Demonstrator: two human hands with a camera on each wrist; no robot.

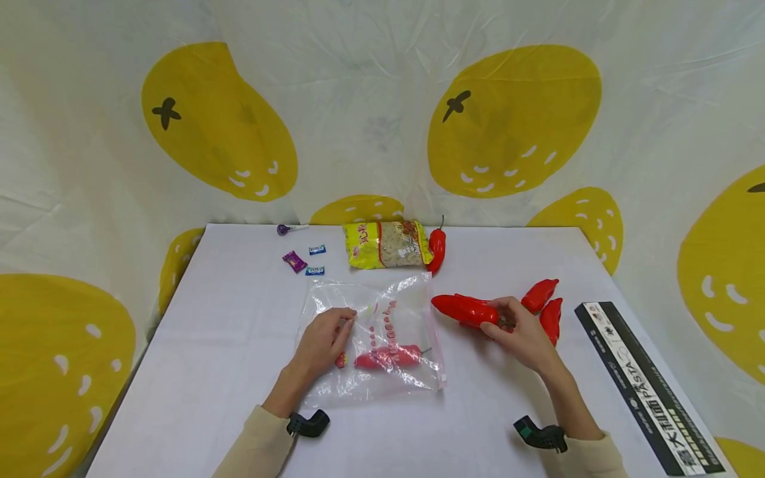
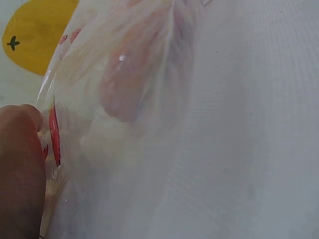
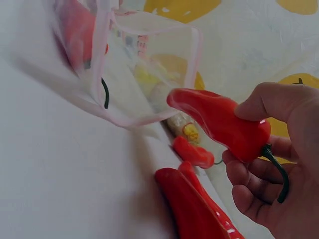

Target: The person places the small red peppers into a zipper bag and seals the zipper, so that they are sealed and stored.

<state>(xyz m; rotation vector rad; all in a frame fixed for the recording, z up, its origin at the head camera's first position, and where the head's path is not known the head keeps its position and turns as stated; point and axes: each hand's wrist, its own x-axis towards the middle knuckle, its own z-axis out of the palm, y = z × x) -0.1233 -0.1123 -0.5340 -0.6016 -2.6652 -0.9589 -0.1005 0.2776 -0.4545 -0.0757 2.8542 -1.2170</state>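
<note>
My right hand (image 1: pixel 527 337) pinches a red pepper (image 1: pixel 463 309) near its green stem, thumb on one side and fingers on the other. The pepper's tip points left toward a clear zip bag (image 1: pixel 412 299). In the right wrist view, the bag's pink-edged mouth (image 3: pixel 193 59) gapes open near the held pepper (image 3: pixel 217 119). My left hand (image 1: pixel 325 337) pinches the bag's upper film, though its fingertips are partly hidden. Inside the bag lies another red pepper (image 1: pixel 388 357), and a small red piece (image 1: pixel 340 360) shows beside the left hand.
Two red peppers (image 1: pixel 540 296) lie beyond my right hand. A long black pasta box (image 1: pixel 648 392) is at the right. Along the back are a yellow food packet (image 1: pixel 388 244), a red pepper (image 1: pixel 437 249), a purple lollipop (image 1: pixel 283 230) and small wrapped candies (image 1: pixel 295 261).
</note>
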